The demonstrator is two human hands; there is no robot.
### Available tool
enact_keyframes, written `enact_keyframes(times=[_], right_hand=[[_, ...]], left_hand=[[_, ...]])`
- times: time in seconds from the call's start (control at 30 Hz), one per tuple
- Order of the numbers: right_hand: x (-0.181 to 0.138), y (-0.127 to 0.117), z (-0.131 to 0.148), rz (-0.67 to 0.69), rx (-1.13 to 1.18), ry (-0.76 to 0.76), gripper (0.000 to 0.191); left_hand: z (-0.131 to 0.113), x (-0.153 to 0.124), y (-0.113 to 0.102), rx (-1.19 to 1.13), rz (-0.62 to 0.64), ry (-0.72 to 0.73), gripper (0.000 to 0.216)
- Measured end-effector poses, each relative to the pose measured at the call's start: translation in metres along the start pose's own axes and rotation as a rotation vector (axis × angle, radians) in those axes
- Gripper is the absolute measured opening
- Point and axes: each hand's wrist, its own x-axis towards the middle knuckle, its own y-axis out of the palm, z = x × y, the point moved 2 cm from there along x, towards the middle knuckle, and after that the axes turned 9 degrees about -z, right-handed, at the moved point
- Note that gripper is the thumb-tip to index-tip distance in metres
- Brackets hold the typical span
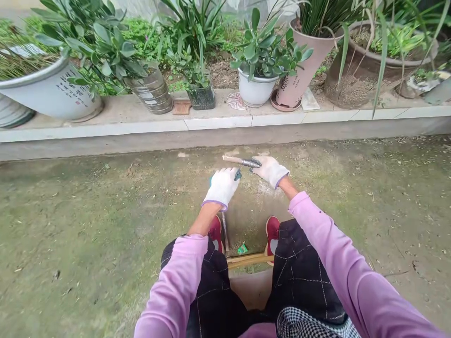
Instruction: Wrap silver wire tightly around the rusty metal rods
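Observation:
My right hand, in a white knit glove with a dark coated palm, is closed around one end of a short wooden stick. Silvery wire is wound in tight coils about the stick near my fingers. The stick's bare pale end points left, above my other hand. My left hand, gloved alike, is closed just below the stick, and a thin strand seems to run from the coils to its fingertips. What lies inside the left fist is hidden.
Ahead runs a low tiled ledge with potted plants, among them a white pot and a pink planter. Between my red shoes lie a green wrapper and wooden strips. A thin rod is beside my left shoe.

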Motion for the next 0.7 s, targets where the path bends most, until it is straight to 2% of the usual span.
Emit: enact_keyframes(times=[0.1, 0.23, 0.37, 0.43, 0.47, 0.53, 0.63, 0.7], right_hand=[[0.001, -0.003, -0.001, -0.024, 0.125, 0.045, 0.030], [0.000, -0.005, 0.002, -0.044, 0.228, 0.114, 0.044], [-0.002, -0.008, 0.004, -0.065, 0.038, 0.114, 0.041], [-0.004, -0.010, 0.004, -0.053, -0.112, 0.057, 0.041], [-0.006, -0.010, 0.005, -0.037, -0.191, 0.017, 0.041], [-0.010, -0.006, 0.009, 0.000, -0.327, -0.076, 0.038], [-0.017, 0.005, 0.019, 0.063, -0.420, -0.194, 0.033], [-0.019, 0.013, 0.023, 0.100, -0.426, -0.232, 0.034]], left_hand=[[0.004, 0.007, 0.000, -0.097, -0.010, -0.031, 0.046], [0.016, 0.015, 0.006, -0.339, -0.162, -0.060, 0.044], [0.030, 0.014, 0.004, -0.502, -0.440, -0.168, 0.045], [0.033, 0.008, -0.003, -0.423, -0.565, -0.179, 0.044], [0.032, 0.005, -0.007, -0.356, -0.584, -0.159, 0.043], [0.025, -0.001, -0.012, -0.226, -0.509, -0.062, 0.040], [0.012, -0.005, -0.011, -0.105, -0.235, 0.107, 0.041], [0.007, -0.003, -0.005, -0.085, -0.079, 0.144, 0.042]])
